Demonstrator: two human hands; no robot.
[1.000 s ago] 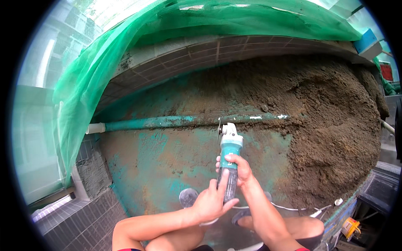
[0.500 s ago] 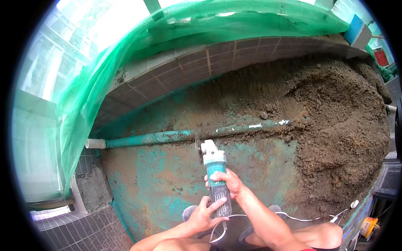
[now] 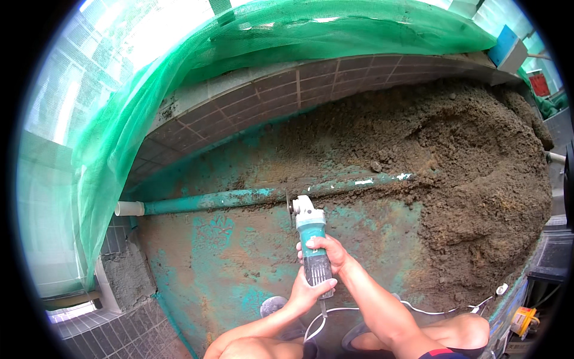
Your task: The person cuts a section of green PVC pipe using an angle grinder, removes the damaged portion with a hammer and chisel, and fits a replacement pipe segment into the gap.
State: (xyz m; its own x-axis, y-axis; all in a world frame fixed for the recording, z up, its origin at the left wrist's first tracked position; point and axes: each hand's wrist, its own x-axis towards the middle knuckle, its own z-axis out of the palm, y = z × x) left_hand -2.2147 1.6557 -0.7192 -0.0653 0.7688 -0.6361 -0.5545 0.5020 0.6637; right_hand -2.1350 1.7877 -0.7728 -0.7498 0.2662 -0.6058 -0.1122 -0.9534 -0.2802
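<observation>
A teal and black angle grinder [image 3: 312, 230] is gripped in both hands, its grey head pointing away from me. My right hand [image 3: 330, 251] wraps round the teal body, thumb across the top. My left hand [image 3: 309, 291] closes round the black rear end, just above the cord. The grinder's thin disc [image 3: 290, 208] stands on edge at its left side, its far part against or very close to the pipe [image 3: 209, 202]. This long pipe is painted teal, smeared with dirt, and runs from a white end at left into the soil at right.
A large heap of brown soil [image 3: 484, 179] covers the right side and buries the pipe's end. A white cord [image 3: 353, 309] trails across the floor to the right. Green netting [image 3: 335, 36] hangs over the tiled low wall [image 3: 275, 96]. A yellow device [image 3: 524, 321] sits lower right.
My left hand has moved from loosely touching the grinder's rear to wrapping round it. The grinder has shifted slightly right and away from me, its disc now closer over the pipe.
</observation>
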